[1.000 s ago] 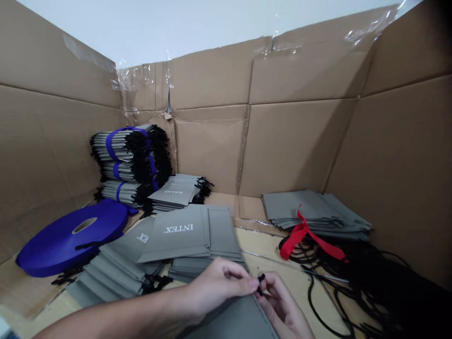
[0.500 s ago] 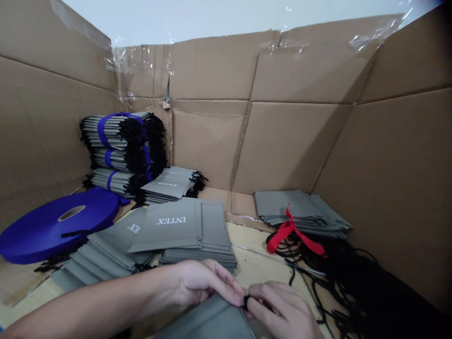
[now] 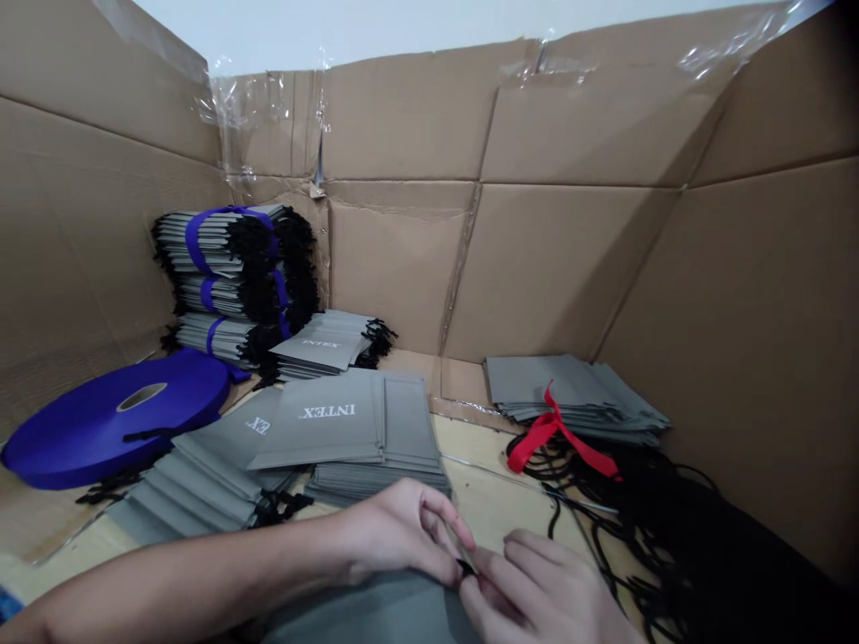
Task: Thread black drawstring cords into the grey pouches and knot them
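Observation:
Low in the middle of the head view lies a grey fabric pouch (image 3: pixel 382 613), partly cut off by the lower edge. My left hand (image 3: pixel 409 537) is over its upper right corner, thumb and fingers pinched on a short black cord (image 3: pixel 464 567). From the right, my right hand (image 3: pixel 537 590) pinches the same cord, its fingertips almost touching my left ones. How the cord runs between the fingers is hidden. Just beyond my left hand is a stack of grey pouches (image 3: pixel 318 420), the top one printed INTEX.
Bundles of pouches (image 3: pixel 221 255) tied with blue ribbon stand at the back left, behind a big blue ribbon roll (image 3: pixel 73 420). On the right are more grey pouches (image 3: pixel 550 385), a red ribbon (image 3: pixel 551 427) and a heap of black cords (image 3: pixel 711 537). Cardboard walls (image 3: pixel 395 268) enclose the table.
Both hands stay at the pouch corner with the cord between them. My left fingers have lifted and curled. The pouch has turned flatter and sunk slightly in view.

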The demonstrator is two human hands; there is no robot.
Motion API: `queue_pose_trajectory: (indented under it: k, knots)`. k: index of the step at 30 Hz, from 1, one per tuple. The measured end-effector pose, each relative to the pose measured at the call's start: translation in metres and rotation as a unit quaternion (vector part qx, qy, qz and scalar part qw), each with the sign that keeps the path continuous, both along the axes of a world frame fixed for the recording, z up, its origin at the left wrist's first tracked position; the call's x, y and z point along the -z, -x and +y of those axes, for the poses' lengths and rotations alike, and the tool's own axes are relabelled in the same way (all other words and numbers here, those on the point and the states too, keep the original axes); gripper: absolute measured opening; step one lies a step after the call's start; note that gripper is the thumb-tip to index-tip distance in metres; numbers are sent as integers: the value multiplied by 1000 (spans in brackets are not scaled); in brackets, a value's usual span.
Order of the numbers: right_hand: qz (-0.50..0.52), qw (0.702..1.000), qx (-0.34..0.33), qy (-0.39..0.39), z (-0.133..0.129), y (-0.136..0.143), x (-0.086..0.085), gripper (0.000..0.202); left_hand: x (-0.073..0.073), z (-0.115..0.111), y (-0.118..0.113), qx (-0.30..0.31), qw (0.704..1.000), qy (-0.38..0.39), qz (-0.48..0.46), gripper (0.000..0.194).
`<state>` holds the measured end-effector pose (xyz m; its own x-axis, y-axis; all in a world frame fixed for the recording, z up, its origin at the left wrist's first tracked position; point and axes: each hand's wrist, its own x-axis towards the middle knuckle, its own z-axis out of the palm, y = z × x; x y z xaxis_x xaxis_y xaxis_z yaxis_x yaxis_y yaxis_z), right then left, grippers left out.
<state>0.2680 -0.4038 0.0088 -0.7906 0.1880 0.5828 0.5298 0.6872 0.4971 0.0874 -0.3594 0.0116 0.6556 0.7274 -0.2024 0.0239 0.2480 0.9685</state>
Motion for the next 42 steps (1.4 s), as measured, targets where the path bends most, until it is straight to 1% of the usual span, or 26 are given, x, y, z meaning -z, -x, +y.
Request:
queue_pose_trajectory:
  k: [3,6,8,10,15,17,18,19,20,21,22,23,24,25,26,27,28,29,31,33,37,39,42]
  knots:
    - [-39,999,-8,-15,-1,2,-2,21,3,1,-2,2,998,63,-22,31]
    - [-61,998,-17,-14,-3,4,-5,20,4,1,-4,-12,996,87,-24,32]
    - [-79,996,-25,-19,-5,6,-7,20,4,0,-5,-25,997,74,-10,31]
    - [-86,995,-34,-26,-7,7,-9,19,5,-1,-6,-30,999,42,8,27]
    - [-71,996,-43,-24,-7,6,-8,28,13,0,-3,-4,998,-50,23,24]
    - [-24,999,-42,7,-3,3,-5,29,17,2,-1,-4,997,-70,22,23]
    - [11,998,-42,39,0,1,-2,28,19,3,-1,-4,997,-71,16,23]
    - [54,994,-39,86,3,-1,2,27,21,4,-1,-4,998,-67,7,24]
    - [104,984,-30,143,6,-1,6,25,22,5,-1,-6,998,-62,-2,27]
    - [164,965,-9,207,9,-1,10,23,23,5,-2,-10,998,-59,-8,29]
    - [232,935,20,270,12,0,14,21,22,6,-2,-19,998,-60,-12,31]
    - [305,892,55,330,15,2,18,18,21,5,-2,-29,997,-69,-14,32]
    - [378,836,89,387,18,5,20,14,18,4,-3,-39,995,-85,-19,32]
    - [445,773,112,438,20,9,22,10,15,3,-3,-47,993,-106,-26,31]
    - [498,711,120,482,21,13,23,5,11,2,-3,-52,990,-129,-32,29]
    - [536,657,111,518,22,17,23,5,7,0,-2,-57,986,-153,-37,26]
    - [559,621,94,541,22,20,22,10,2,-2,-1,-60,982,-176,-39,24]
    - [573,599,76,554,22,23,21,16,-2,-4,0,-64,977,-198,-38,22]
    - [583,583,44,564,20,26,18,27,-8,-7,4,-57,971,-232,-28,19]
    - [584,570,19,578,18,27,16,35,-12,-8,7,-30,966,-257,-12,19]
    - [586,536,-15,607,15,25,13,44,-11,-7,11,12,958,-285,5,22]
    - [585,532,-11,611,14,24,12,44,-10,-6,11,20,957,-288,8,22]
    - [585,538,-2,608,12,23,9,42,-9,-6,11,17,955,-294,19,18]
